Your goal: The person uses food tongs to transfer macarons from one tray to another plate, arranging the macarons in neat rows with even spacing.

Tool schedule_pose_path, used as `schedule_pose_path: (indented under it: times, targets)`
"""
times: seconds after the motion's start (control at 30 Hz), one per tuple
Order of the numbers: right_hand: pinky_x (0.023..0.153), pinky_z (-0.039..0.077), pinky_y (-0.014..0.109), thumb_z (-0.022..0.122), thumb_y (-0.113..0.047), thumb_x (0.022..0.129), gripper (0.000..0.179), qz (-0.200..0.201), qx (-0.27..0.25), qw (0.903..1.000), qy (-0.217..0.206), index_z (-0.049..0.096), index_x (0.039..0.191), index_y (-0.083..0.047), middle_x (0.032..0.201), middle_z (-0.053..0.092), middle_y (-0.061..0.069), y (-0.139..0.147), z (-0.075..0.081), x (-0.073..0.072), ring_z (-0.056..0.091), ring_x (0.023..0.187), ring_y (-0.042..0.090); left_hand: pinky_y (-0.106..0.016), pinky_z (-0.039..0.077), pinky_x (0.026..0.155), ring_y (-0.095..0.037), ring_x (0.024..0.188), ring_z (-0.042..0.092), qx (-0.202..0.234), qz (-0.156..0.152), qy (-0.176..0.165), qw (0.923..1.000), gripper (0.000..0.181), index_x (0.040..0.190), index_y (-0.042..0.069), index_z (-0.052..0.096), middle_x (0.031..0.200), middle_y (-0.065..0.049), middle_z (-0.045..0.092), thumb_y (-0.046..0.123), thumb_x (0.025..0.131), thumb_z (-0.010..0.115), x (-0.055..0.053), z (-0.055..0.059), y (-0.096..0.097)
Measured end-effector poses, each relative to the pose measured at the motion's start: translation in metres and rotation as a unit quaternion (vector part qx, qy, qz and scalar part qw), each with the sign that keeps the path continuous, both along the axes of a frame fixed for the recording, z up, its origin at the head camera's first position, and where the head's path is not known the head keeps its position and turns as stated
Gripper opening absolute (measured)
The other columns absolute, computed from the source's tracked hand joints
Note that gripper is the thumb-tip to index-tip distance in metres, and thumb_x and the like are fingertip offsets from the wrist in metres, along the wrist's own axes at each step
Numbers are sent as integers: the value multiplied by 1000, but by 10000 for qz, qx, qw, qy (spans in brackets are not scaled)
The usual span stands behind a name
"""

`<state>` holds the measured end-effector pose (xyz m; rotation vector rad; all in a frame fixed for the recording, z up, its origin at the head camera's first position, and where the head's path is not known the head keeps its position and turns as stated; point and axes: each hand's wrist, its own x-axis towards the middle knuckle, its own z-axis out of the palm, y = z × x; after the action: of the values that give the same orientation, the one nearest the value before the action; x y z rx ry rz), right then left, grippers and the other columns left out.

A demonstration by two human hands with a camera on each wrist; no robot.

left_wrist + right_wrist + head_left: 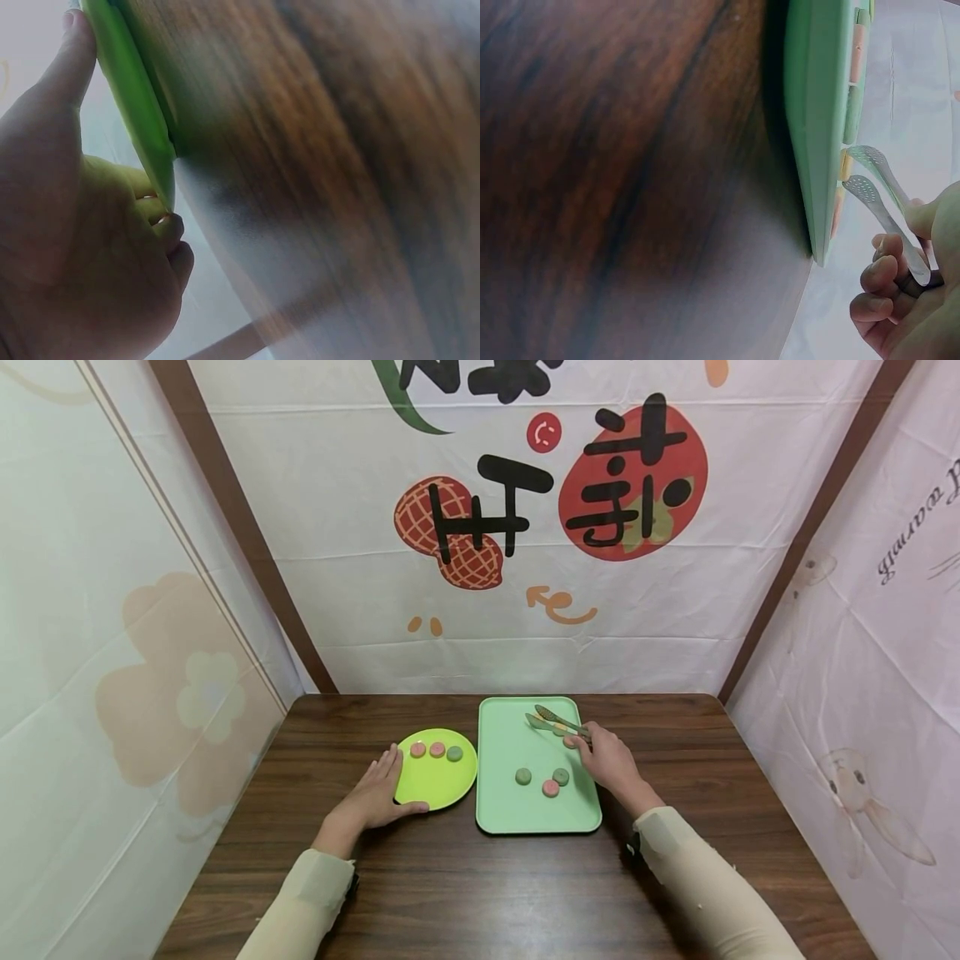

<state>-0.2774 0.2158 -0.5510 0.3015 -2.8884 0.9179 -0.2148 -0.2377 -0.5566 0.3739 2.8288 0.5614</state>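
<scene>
My left hand (pixel 377 795) rests at the left rim of the yellow-green plate (pixel 435 785), fingers stretched along it and thumb at the near edge. Two pink discs (pixel 437 749) and a green disc (pixel 454 753), small and cookie-like, lie in a row on the plate. Over the back right of the pale green tray (pixel 510 735), my right hand (pixel 611 764) holds metal tongs (pixel 546 713). Their perforated tips stand apart, close about a yellow disc (pixel 846 165) in the right wrist view. Other discs near the tongs are partly hidden in the head view.
Toward the tray's front lie two green discs, one (pixel 522 776) apart and one (pixel 561 776) beside a pink disc (pixel 551 788). Plate and tray stand side by side on the dark wooden table (pixel 450 885). A printed white cloth (pixel 360 635) hangs behind it.
</scene>
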Motion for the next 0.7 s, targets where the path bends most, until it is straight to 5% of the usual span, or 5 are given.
schedule_pose_path:
  times: [0.5,0.7]
  targets:
    - [71,60,48,63,-36,111,42,91,-56,9997,202,65,135,0,112,76,17,-2,-3,3,74,92,31,-58,11,134,-47,164,7,-29,-36,51,10000,128,167,-11,10,176,-31,2,72,92,71,-1,1,0]
    - [62,56,40,63,-31,111,38,182,-107,9996,193,66,133,-1,106,75,13,-6,1,8,70,79,22,-59,12,133,-48,164,8,-22,-63,59,10000,128,167,-12,10,176,-32,2,72,93,71,0,2,1]
